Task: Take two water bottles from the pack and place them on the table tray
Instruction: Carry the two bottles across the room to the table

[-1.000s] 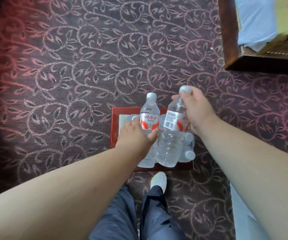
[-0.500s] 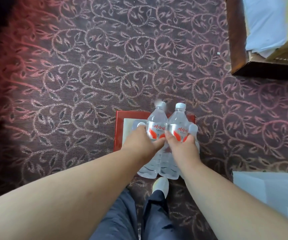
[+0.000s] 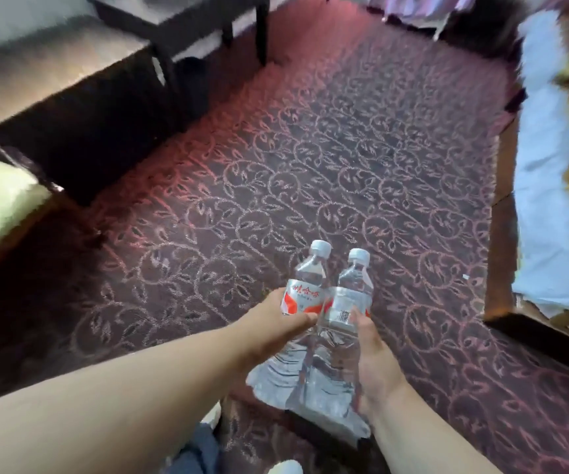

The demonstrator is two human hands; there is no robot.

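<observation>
Two clear water bottles with white caps are held side by side above the patterned carpet. My left hand (image 3: 276, 328) grips the left bottle (image 3: 305, 289) around its red and white label. My right hand (image 3: 375, 357) grips the right bottle (image 3: 353, 292) from the right side, just below its label with the barcode. Both bottles tilt away from me, caps pointing forward. The pack and the tray are out of view.
A dark low bench or cabinet (image 3: 81, 107) stands at the left, with a dark table (image 3: 187, 25) behind it. A bed with a wooden frame (image 3: 502, 234) and white sheet runs along the right. Patterned carpet (image 3: 310, 165) stretches ahead. My shoe (image 3: 285, 468) shows at the bottom.
Both hands lifted the two bottles up from the red pack on the floor. The view swung up and forward, so the pack dropped out of sight and furniture came into view.
</observation>
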